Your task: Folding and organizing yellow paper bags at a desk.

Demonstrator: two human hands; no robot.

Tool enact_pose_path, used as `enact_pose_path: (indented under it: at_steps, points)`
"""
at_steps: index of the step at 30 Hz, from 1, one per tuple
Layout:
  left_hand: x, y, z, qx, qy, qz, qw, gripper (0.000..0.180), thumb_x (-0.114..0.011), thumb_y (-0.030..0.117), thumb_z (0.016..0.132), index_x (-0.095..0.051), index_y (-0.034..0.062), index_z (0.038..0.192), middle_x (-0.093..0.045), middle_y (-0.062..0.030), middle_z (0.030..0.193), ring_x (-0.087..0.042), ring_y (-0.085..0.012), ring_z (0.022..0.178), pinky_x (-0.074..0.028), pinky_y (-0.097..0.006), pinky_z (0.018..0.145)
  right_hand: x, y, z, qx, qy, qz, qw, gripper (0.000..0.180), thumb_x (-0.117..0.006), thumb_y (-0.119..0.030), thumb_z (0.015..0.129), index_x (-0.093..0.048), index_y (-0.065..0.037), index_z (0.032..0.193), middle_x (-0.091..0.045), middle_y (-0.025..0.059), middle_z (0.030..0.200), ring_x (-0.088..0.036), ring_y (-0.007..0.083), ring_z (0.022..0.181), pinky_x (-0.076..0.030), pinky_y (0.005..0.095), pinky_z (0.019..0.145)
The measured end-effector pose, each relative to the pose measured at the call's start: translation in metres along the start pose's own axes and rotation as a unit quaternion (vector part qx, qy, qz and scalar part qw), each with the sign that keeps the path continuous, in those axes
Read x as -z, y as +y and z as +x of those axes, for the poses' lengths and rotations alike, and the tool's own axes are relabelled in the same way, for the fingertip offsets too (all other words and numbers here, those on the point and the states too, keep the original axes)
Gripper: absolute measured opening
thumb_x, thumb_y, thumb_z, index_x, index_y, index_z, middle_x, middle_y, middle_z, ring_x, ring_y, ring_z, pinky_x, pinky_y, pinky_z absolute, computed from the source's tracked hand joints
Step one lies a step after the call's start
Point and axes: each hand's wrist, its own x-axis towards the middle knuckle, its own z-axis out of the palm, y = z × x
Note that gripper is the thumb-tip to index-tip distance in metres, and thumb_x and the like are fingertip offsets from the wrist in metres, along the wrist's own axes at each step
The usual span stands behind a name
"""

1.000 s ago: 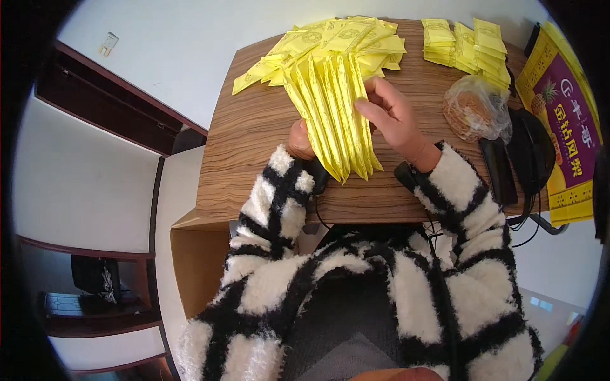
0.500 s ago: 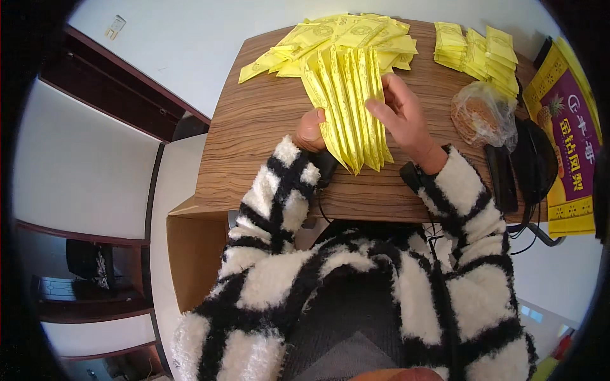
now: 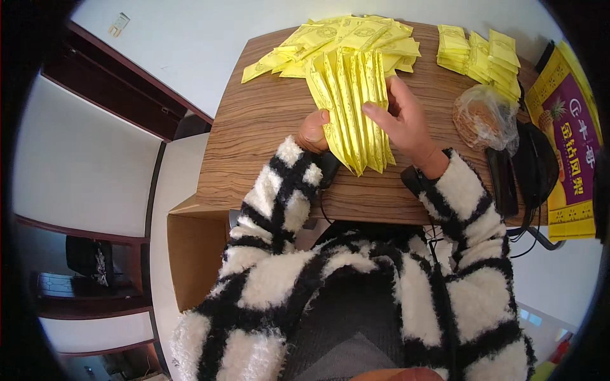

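Note:
Between my two hands is a bundle of yellow packets [image 3: 353, 117], standing on edge side by side so their narrow sides face up at me. My left hand [image 3: 314, 130] grips the bundle from its left side, thumb against the outer packet. On the other side my right hand [image 3: 410, 120] holds it, fingers behind and thumb along the near edge. Just beyond the bundle, a loose heap of the same yellow packets [image 3: 365, 32] lies at the back of the table. Neater stacks of yellow packets [image 3: 502, 49] are at the back right.
On the wood-grain table [image 3: 241, 127], a clear plastic bag with brown contents [image 3: 480, 120] lies right of my right hand. Beside it are a black pouch [image 3: 537, 162] and a purple and yellow bag [image 3: 569, 140]. A cardboard box [image 3: 197, 254] is below the table's left edge.
My right thumb has shifted slightly along the packets' edges. Both hands keep hold of the bundle, and the whole view has moved a little.

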Motion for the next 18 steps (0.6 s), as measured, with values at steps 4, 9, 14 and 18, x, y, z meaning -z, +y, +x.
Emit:
enact_pose_path:
  at_steps: [4,9,14,18]
  points:
    - [-0.006,-0.004,0.001,-0.015,0.044,0.034,0.998,0.071,-0.074,0.032,0.079,-0.046,-0.0018,0.135,-0.056,-0.0159,0.131,-0.057,-0.0266,0.117,-0.044,-0.039,0.103,-0.001,-0.008,-0.003,0.009,0.003,-0.082,0.997,0.041,-0.068,-0.010,0.086,-0.048,0.001,0.121,-0.060,0.0053,0.108,-0.057,0.0097,0.097,-0.047,0.0259,0.085]
    - [-0.009,-0.005,0.004,-0.025,0.045,0.042,0.998,0.070,-0.075,0.030,0.079,-0.047,-0.0012,0.135,-0.057,-0.0157,0.130,-0.057,-0.0263,0.117,-0.044,-0.039,0.103,-0.004,-0.016,-0.003,-0.007,0.002,-0.094,0.996,0.044,-0.070,-0.011,0.085,-0.048,0.001,0.121,-0.060,0.0057,0.109,-0.057,0.0099,0.097,-0.047,0.0259,0.084]
    - [-0.013,-0.005,0.005,-0.043,0.050,0.055,0.996,0.072,-0.077,0.030,0.077,-0.047,-0.0003,0.135,-0.057,-0.0147,0.130,-0.057,-0.0253,0.117,-0.043,-0.039,0.104,-0.005,-0.021,-0.005,-0.008,0.011,-0.133,0.991,0.044,-0.068,-0.011,0.085,-0.048,0.002,0.122,-0.060,0.0064,0.110,-0.057,0.0106,0.098,-0.047,0.0263,0.086]
    - [-0.014,-0.004,0.005,-0.049,0.036,0.063,0.996,0.074,-0.078,0.033,0.077,-0.047,0.0000,0.135,-0.057,-0.0140,0.131,-0.057,-0.0243,0.117,-0.043,-0.039,0.103,-0.005,-0.023,-0.005,0.002,0.009,-0.181,0.984,0.044,-0.066,-0.012,0.085,-0.048,0.002,0.123,-0.061,0.0069,0.111,-0.057,0.0111,0.099,-0.046,0.0268,0.087]
